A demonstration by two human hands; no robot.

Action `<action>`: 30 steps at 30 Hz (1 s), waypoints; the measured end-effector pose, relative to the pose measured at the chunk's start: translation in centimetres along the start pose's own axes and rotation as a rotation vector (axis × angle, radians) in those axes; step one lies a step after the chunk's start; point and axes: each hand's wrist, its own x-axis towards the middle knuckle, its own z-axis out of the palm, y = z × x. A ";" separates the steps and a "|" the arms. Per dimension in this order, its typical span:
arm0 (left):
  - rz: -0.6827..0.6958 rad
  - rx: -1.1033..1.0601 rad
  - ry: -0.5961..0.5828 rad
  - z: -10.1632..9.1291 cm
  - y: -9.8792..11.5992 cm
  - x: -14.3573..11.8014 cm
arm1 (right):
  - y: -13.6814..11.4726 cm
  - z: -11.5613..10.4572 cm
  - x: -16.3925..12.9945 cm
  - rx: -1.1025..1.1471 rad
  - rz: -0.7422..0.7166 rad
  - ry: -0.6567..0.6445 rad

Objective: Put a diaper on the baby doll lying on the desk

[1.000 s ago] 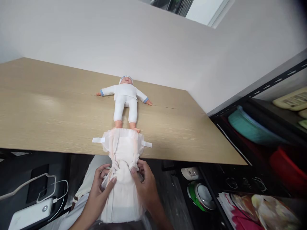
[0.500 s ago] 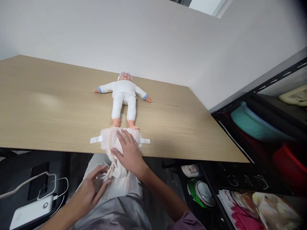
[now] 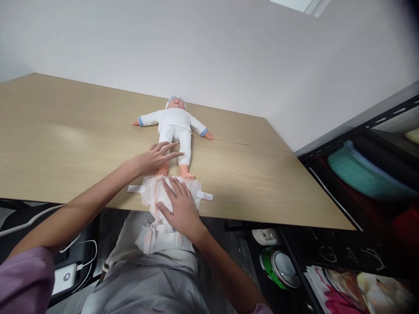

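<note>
Reaching up-frame, left hand point(image 3: 156, 158) open, empty, touched doll point(image 3: 175, 131) at its leg, long axis running up-frame; right hand point(image 3: 179, 205) flat, pinned diaper point(image 3: 170, 196) at bench point(image 3: 65, 144) edge, below.

Long wood table point(image 3: 65, 144) vs white wall. Doll point(image 3: 176, 131) flat on back, mid-table. Diaper point(image 3: 153, 194) at near edge, just below doll's feet, half hanging off.

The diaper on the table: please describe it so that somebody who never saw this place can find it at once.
Start from the long wooden table by the white wall, where a doll in white clothes lies on its back. Just below the doll's feet, at the near edge, the diaper lies unfolded, half hanging over. It is the only flat white pad with two tape tabs sticking out sideways, and the right hand presses on it.
</note>
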 end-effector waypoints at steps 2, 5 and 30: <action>0.086 0.048 -0.118 0.6 -0.2 2.3 | 0.0 0.0 0.0 0.003 -0.006 -0.003; 0.125 0.083 -0.135 1.5 -0.2 3.8 | 0.0 -0.2 -0.1 0.017 -0.013 0.008; 0.317 -0.689 0.246 -7.5 -5.9 10.7 | 7.6 0.5 13.3 -0.072 -0.106 -0.097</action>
